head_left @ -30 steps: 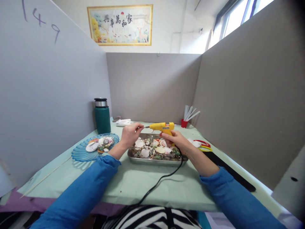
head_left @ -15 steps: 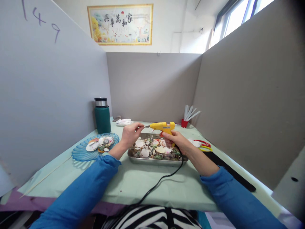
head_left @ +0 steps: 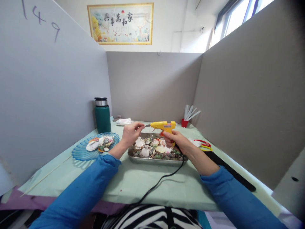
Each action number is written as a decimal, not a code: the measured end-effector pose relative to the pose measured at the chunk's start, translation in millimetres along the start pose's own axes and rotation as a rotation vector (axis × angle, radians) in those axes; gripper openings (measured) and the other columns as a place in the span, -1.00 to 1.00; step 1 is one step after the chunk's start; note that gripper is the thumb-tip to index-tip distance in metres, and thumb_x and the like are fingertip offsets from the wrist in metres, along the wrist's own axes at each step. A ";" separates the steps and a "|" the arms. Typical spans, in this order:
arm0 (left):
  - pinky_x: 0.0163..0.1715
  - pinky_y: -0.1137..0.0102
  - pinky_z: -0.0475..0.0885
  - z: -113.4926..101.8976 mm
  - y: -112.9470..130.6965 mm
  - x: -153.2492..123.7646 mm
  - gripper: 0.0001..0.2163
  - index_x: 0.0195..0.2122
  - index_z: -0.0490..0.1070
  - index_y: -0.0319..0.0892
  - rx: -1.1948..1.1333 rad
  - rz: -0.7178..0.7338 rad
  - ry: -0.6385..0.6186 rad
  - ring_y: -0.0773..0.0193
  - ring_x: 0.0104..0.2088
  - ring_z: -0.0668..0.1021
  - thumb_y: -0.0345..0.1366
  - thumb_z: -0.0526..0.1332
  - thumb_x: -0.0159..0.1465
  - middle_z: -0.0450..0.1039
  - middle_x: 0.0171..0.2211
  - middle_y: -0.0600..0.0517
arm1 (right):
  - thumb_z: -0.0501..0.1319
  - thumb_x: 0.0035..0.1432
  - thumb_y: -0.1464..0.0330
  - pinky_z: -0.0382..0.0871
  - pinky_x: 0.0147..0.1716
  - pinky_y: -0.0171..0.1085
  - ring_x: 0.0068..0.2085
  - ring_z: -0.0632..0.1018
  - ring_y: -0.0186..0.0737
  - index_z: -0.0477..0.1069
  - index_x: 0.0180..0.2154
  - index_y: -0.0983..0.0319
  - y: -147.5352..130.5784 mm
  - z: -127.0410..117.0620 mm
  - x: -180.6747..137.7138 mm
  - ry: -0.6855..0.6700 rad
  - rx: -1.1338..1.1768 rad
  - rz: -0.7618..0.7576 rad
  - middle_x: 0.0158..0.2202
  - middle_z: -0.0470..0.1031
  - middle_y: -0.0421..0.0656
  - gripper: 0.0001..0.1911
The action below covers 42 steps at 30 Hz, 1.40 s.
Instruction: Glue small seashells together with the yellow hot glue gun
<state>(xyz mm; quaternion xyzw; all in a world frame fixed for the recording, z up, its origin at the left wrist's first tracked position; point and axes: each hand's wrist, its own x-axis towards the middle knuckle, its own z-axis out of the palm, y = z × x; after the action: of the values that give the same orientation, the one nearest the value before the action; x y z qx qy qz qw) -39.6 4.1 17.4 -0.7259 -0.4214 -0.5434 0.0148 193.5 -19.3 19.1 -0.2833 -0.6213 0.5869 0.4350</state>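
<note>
One yellow hot glue gun point(head_left: 164, 126) sits in the right hand point(head_left: 177, 140), fingers clamped round its grip; the left hand point(head_left: 130, 133) has thumb and fingertips pinched together just beside the metal nozzle point(head_left: 147, 125), on what I can't tell. Below, mid-worktop point(head_left: 186, 190), is a steel tray point(head_left: 154, 161) of seashells point(head_left: 160, 149). The black cord point(head_left: 167, 176) crosses the near edge. Toward the left edge lies a blue fluted plate point(head_left: 79, 152) bearing shells point(head_left: 91, 146); near the far right corner, glue sticks point(head_left: 187, 113) stand in a red cup point(head_left: 184, 123).
</note>
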 end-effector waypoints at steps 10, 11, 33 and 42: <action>-0.59 0.48 0.32 1.3 1.0 -0.3 -0.86 -0.39 0.46 -0.16 -0.162 -0.105 -0.020 0.38 -0.67 0.44 -0.21 0.21 0.15 0.41 -0.66 0.12 | 0.35 -0.09 0.11 0.02 -0.65 -0.39 -0.64 0.17 -0.48 0.25 -0.48 0.25 1.0 -2.3 0.9 0.014 0.008 -0.030 -0.65 0.13 -0.36 -0.60; -0.59 0.48 0.32 1.5 1.3 0.0 -0.86 -0.40 0.46 -0.16 -0.189 -0.120 -0.020 0.38 -0.67 0.45 -0.21 0.21 0.14 0.42 -0.65 0.12 | 0.34 -0.08 0.11 0.02 -0.65 -0.39 -0.63 0.17 -0.48 0.24 -0.49 0.25 0.9 -3.0 0.7 0.023 0.003 -0.041 -0.64 0.13 -0.35 -0.60; -0.47 0.50 0.44 1.4 7.1 4.6 -0.73 -0.40 0.41 -0.29 -0.880 -0.578 -0.084 0.46 -0.60 0.49 -0.26 0.39 -0.06 0.55 -0.45 -0.02 | 0.20 0.11 0.16 0.24 -0.36 -0.28 -0.40 0.42 -0.23 0.40 -0.22 0.21 13.2 0.0 0.5 0.166 -0.889 -0.590 -0.38 0.44 -0.17 -0.72; -0.46 0.51 0.45 1.5 9.7 4.6 -0.71 -0.42 0.42 -0.29 -0.932 -0.602 -0.057 0.47 -0.59 0.49 -0.27 0.43 -0.11 0.56 -0.42 -0.05 | 0.18 0.08 0.41 0.30 -0.28 -0.30 -0.27 0.51 -0.19 0.37 -0.08 0.23 19.4 -10.9 3.6 0.157 -1.123 -0.751 -0.19 0.52 -0.10 -0.69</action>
<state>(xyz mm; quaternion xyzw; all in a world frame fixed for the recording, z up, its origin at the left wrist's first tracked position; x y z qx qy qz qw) -32.0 1.3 24.7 -0.5177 -0.3256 -0.6325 -0.4752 198.3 -8.1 0.2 -0.2730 -0.8546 -0.0377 0.4402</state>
